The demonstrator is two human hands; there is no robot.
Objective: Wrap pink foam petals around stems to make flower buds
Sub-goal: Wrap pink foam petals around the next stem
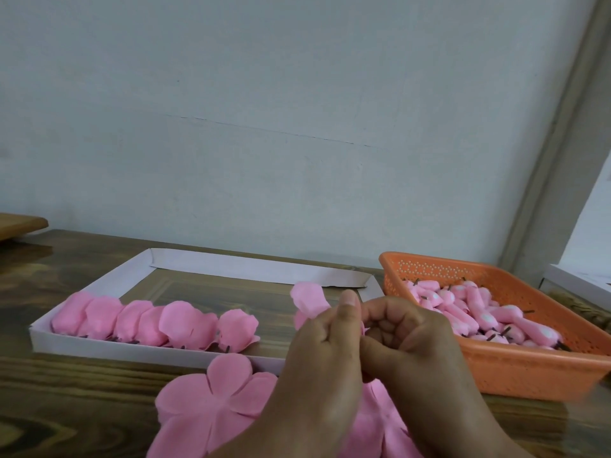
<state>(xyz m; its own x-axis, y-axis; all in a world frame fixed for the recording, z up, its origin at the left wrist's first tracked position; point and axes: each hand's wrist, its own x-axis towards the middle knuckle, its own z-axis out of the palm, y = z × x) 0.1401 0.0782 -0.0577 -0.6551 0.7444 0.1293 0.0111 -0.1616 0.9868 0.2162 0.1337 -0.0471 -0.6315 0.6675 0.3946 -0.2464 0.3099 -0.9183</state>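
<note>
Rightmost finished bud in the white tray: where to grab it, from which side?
Probably pinch the rightmost bud by its dark stem stub, which pokes out toward the tray's near wall. Come from the near side, above that wall; the soft foam petals would crush or unwrap if squeezed.

Pink foam petal (309,300) upright, flat petals (211,401) below

A dark wooden table (82,391) with bold grain stands against a pale blue-grey wall (264,110) marked by a thin crack. A lighter wooden board (18,224) juts in at far left; a pale door frame (555,153) slants down at right.
</note>
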